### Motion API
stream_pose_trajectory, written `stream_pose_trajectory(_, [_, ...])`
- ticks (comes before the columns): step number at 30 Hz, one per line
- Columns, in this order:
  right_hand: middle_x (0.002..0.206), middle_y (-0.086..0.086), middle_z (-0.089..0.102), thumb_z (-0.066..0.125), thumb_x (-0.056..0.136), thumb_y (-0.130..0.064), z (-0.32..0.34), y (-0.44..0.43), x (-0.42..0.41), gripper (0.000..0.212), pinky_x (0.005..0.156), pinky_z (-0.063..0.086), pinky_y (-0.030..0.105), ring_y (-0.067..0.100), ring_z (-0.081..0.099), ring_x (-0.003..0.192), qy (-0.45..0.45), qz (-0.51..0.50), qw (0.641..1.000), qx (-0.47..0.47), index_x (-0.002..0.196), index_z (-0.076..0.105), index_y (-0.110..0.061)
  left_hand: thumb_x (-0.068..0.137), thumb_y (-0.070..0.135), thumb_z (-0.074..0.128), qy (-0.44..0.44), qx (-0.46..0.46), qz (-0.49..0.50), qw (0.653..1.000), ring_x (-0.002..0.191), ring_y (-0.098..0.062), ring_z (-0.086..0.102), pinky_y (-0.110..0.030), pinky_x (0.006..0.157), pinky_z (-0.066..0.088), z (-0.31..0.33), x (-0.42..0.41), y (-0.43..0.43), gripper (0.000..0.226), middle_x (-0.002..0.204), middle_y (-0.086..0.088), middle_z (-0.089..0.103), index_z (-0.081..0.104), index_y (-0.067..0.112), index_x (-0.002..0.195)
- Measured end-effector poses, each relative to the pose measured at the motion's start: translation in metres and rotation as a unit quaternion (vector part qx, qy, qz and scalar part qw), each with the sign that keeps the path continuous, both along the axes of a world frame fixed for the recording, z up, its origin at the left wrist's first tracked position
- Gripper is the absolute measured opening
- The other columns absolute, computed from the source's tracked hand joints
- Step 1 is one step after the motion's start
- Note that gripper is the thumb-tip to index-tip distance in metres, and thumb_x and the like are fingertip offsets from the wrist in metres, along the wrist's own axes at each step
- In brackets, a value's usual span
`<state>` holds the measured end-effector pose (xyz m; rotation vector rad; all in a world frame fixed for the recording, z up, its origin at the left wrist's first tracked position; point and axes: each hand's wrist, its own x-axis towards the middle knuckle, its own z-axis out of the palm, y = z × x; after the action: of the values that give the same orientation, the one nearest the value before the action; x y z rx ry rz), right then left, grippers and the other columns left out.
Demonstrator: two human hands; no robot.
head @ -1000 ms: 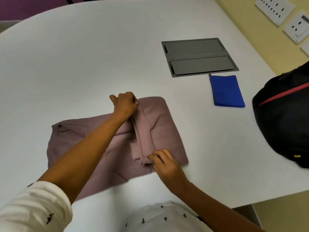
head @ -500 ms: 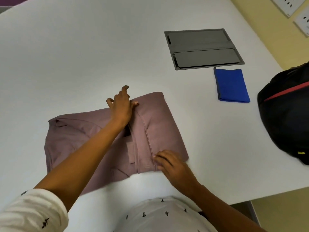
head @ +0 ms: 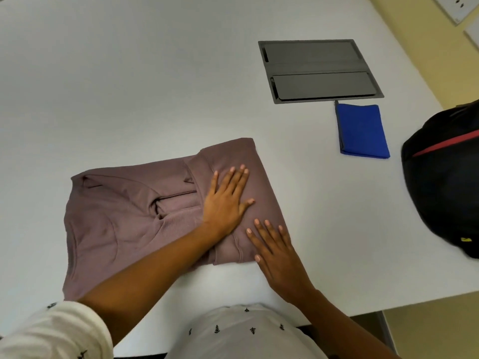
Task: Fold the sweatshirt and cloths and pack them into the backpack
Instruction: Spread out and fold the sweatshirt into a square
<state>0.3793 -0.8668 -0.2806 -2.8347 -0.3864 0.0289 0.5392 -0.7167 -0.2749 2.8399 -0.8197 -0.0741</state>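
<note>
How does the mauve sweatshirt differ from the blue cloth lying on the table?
Colour: the sweatshirt is dusty mauve, the blue cloth bright blue. Size: the sweatshirt covers far more table than the blue cloth. State: the sweatshirt is only partly folded, with the left hand and right hand pressing flat on it; the blue cloth is a neat, untouched rectangle. Both lie on the table, outside the backpack.
</note>
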Motion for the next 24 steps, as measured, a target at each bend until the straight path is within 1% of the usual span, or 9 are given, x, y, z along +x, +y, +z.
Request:
stream_pose_trajectory(3, [0.16, 0.003, 0.017, 0.024, 0.104, -0.032, 0.002, -0.004, -0.004, 0.051, 0.117, 0.017, 0.046, 0.024, 0.012, 0.148, 0.015, 0.011, 1.0, -0.01, 0.153, 0.022, -0.019, 0.097, 0.058, 0.009, 0.004, 0.013, 0.033, 0.999, 0.147, -0.017, 0.014, -0.046, 0.119, 0.0, -0.003, 0.022, 0.012, 0.07, 0.16, 0.001, 0.016, 0.015, 0.018, 0.153])
stream_pose_trajectory(6, [0.16, 0.001, 0.018, 0.022, 0.104, -0.033, 0.006, -0.004, -0.002, 0.05, 0.118, 0.014, 0.045, 0.022, 0.012, 0.148, 0.022, 0.014, 0.999, 0.022, 0.152, 0.024, -0.02, 0.094, 0.058, 0.002, 0.007, 0.026, 0.052, 0.998, 0.148, -0.014, 0.001, -0.043, 0.119, -0.009, 0.001, 0.036, 0.014, 0.071, 0.161, 0.003, 0.004, 0.004, 0.02, 0.154])
stream_pose_trajectory(11, [0.148, 0.003, 0.044, 0.032, 0.104, -0.028, 0.018, 0.005, 0.013, 0.043, 0.118, 0.023, 0.044, 0.02, 0.029, 0.143, -0.029, -0.047, 0.991, 0.121, 0.14, 0.049, -0.013, 0.094, 0.057, 0.001, 0.002, -0.002, 0.071, 0.997, 0.148, -0.018, -0.007, -0.04, 0.119, -0.011, 0.005, 0.034, 0.007, 0.074, 0.16, -0.001, -0.006, 0.001, 0.013, 0.153])
stream_pose_trajectory(16, [0.16, 0.005, 0.019, 0.01, 0.105, -0.034, 0.008, 0.033, 0.028, 0.052, 0.118, 0.012, 0.043, 0.024, 0.012, 0.148, 0.038, -0.004, 0.999, 0.015, 0.152, 0.026, -0.02, 0.096, 0.054, 0.007, 0.026, -0.038, 0.058, 0.997, 0.148, -0.017, -0.004, -0.036, 0.12, -0.006, -0.005, 0.021, 0.014, 0.07, 0.16, 0.001, -0.002, 0.004, 0.014, 0.153])
stream_pose_trajectory(18, [0.161, 0.005, 0.014, 0.008, 0.105, -0.034, 0.004, 0.033, 0.028, 0.052, 0.118, 0.011, 0.044, 0.025, 0.009, 0.148, 0.045, 0.01, 0.999, -0.015, 0.153, 0.021, -0.021, 0.098, 0.051, 0.011, 0.025, -0.042, 0.058, 0.997, 0.148, -0.017, 0.0, -0.037, 0.12, -0.004, -0.006, 0.021, 0.016, 0.067, 0.159, 0.001, -0.001, 0.007, 0.014, 0.153])
stream_pose_trajectory(20, [0.16, 0.004, 0.017, 0.011, 0.105, -0.035, 0.006, 0.029, 0.029, 0.051, 0.119, 0.009, 0.042, 0.022, 0.009, 0.149, 0.038, 0.017, 0.999, 0.014, 0.153, 0.023, -0.021, 0.101, 0.042, 0.025, 0.012, -0.066, 0.059, 0.996, 0.147, -0.02, 0.015, -0.039, 0.12, 0.007, 0.001, 0.023, 0.014, 0.06, 0.158, -0.003, 0.013, 0.019, 0.012, 0.152])
stream_pose_trajectory(21, [0.159, 0.004, 0.022, 0.015, 0.105, -0.035, 0.009, 0.027, 0.029, 0.05, 0.119, 0.01, 0.04, 0.021, 0.013, 0.148, 0.027, 0.015, 0.999, 0.042, 0.151, 0.029, -0.021, 0.101, 0.035, 0.033, -0.005, -0.091, 0.061, 0.994, 0.142, -0.023, 0.029, -0.041, 0.117, 0.017, 0.007, 0.026, 0.014, 0.054, 0.155, -0.007, 0.03, 0.031, 0.011, 0.149])
stream_pose_trajectory(23, [0.151, 0.005, 0.039, 0.026, 0.104, -0.038, 0.017, 0.026, 0.028, 0.047, 0.119, 0.016, 0.039, 0.02, 0.028, 0.143, -0.016, 0.005, 0.995, 0.095, 0.142, 0.047, -0.017, 0.098, 0.02, 0.045, -0.048, -0.152, 0.076, 0.984, 0.118, -0.031, 0.055, -0.044, 0.104, 0.036, 0.02, 0.034, 0.019, 0.038, 0.129, -0.015, 0.059, 0.049, 0.009, 0.134])
stream_pose_trajectory(24, [0.145, 0.005, 0.047, 0.032, 0.103, -0.041, 0.019, 0.027, 0.027, 0.047, 0.117, 0.021, 0.039, 0.02, 0.036, 0.138, -0.042, 0.008, 0.993, 0.109, 0.136, 0.054, -0.016, 0.096, 0.014, 0.048, -0.068, -0.178, 0.086, 0.978, 0.106, -0.033, 0.06, -0.044, 0.095, 0.042, 0.025, 0.04, 0.023, 0.033, 0.117, -0.016, 0.063, 0.054, 0.007, 0.128])
